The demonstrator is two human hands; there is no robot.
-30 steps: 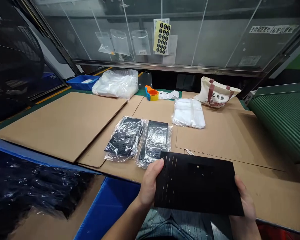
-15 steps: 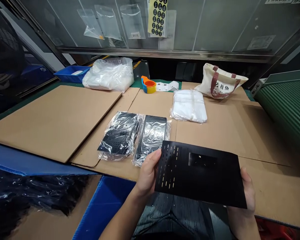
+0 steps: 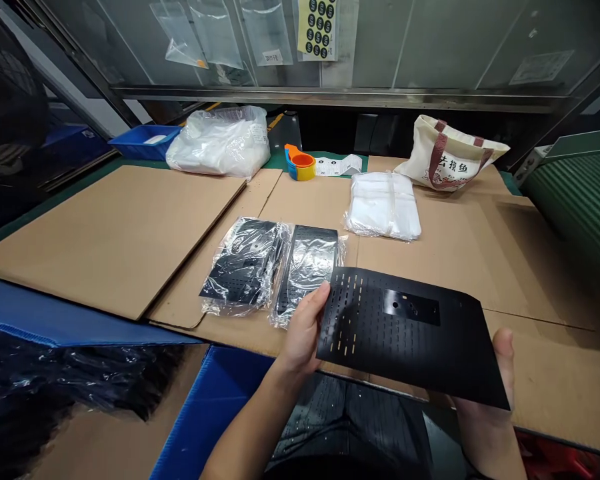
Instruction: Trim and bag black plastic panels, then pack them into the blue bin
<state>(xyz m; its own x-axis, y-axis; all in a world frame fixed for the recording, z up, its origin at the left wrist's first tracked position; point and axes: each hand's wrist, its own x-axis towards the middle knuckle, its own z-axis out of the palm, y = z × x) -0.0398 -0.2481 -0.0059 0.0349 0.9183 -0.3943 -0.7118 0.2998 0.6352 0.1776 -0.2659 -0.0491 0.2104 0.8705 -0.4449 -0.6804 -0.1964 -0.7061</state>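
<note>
Across my lap, over the table's front edge, I hold a thin black slotted sheet [image 3: 420, 353], tilted with its right end lower. My left hand [image 3: 303, 333] is closed on its left edge, thumb on top. My right hand [image 3: 490, 393] holds the right end, fingers hidden beneath and thumb upright beside the edge. Rows of small slots show on the left part, and a shiny rectangle with a hole lies near the top. Past my left hand lie two clear-bagged black slotted pieces, a left one [image 3: 245, 263] and a right one [image 3: 310, 260].
Cardboard [image 3: 105, 233] covers the table. Behind are a wrapped stack of white bags [image 3: 384, 207], a cloth tote [image 3: 463, 175], a tape dispenser [image 3: 304, 168], a large clear plastic bag [image 3: 220, 143] and a blue tray [image 3: 143, 143]. A bin of black bagged pieces [image 3: 80, 380] stands lower left.
The black sheet has tilted slightly in my hands, so its slots and shiny rectangle catch more light. My right thumb has moved a little off its edge. The camera view has shifted slightly.
</note>
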